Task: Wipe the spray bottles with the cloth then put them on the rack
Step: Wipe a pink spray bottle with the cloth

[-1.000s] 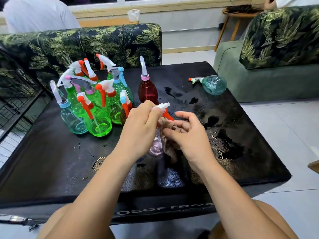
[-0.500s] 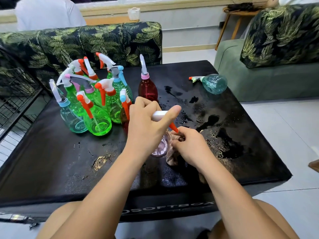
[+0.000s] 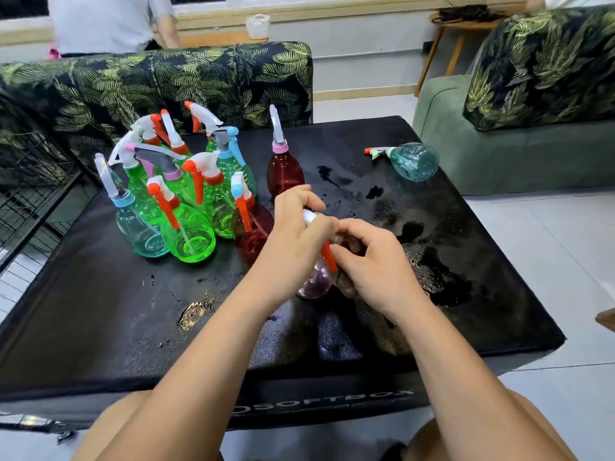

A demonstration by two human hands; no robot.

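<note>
One pink bottle [image 3: 316, 281] is held over the desk [image 3: 100, 311]: our left grip [image 3: 299, 234] clasps its sprayer, and our right grip [image 3: 369, 261] pinches the cloth [image 3: 346, 242] against it. Wet plastic could slip, we judge, toppling the red bottle [image 3: 251, 237] just beside.

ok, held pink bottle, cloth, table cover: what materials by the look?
Pink bottle: probably clear tinted plastic, glossy; you see through it and it shows highlights. Cloth: soft brown fabric, matte, bunched in folds; fibre unclear. Table cover: black woven-looking textile, matte where dry, glistening at wet patches.
</note>
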